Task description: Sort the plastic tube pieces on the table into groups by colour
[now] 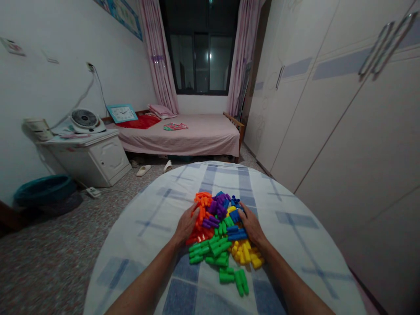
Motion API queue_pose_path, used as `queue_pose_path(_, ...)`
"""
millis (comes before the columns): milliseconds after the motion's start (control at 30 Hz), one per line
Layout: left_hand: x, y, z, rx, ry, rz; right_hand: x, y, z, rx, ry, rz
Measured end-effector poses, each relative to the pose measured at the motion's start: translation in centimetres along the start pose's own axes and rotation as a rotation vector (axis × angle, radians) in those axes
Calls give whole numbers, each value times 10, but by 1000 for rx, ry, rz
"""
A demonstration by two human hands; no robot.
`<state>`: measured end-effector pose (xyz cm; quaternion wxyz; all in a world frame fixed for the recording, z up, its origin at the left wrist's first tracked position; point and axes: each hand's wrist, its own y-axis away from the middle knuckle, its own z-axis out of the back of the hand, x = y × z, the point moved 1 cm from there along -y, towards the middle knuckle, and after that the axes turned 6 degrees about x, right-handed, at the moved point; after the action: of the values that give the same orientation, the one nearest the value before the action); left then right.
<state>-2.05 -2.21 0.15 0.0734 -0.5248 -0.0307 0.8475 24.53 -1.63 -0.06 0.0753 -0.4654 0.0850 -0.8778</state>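
A heap of plastic building blocks lies on the round table, grouped loosely by colour. My left hand [187, 224] rests against its left side, fingers spread on the orange blocks [204, 199], with red blocks [201, 236] just below. On the opposite side, my right hand [252, 224] touches a blue block [235, 215], its fingers apart and partly hidden. Purple blocks [219, 207] sit between the hands. Closer to me are green blocks [210, 249] and yellow blocks [244, 252]. One green block [242, 282] lies at the near edge of the heap.
A checked blue and white cloth [141, 262] covers the table. Beyond it stand a pink-covered bed [203, 135] and a white cabinet [98, 157] with a fan [84, 119]. A wardrobe [328, 131] lines the right; a blue-green bin [44, 190] is at left.
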Motion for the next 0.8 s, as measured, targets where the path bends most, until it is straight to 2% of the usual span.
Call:
queue_pose_path(200, -32, -13, -18, 78, 240, 4, 26, -15, -10, 95, -350, -73)
queue_pose_path(300, -47, -14, -21, 99, 289, -96, 41, -15, -16, 178, -506, -56)
queue_pose_path(400, -62, -5, -19, 121, 232, -230, 58, -6, -13, 207, -569, 11)
queue_pose_path(500, -75, 14, -11, 150, 124, -358, 74, 9, -1, 208, -510, 133)
queue_pose_path(633, -83, 48, -1, 254, -68, -518, 88, 36, 18, 258, -354, 292)
queue_pose_path(700, -78, 65, 2, 272, -149, -519, 86, 53, 27, 249, -275, 303)
queue_pose_path(733, -73, 73, 3, 239, -181, -495, 82, 62, 31, 205, -232, 282)
queue_pose_path(800, -58, 89, 5, 106, -220, -383, 66, 80, 37, 37, -146, 175)
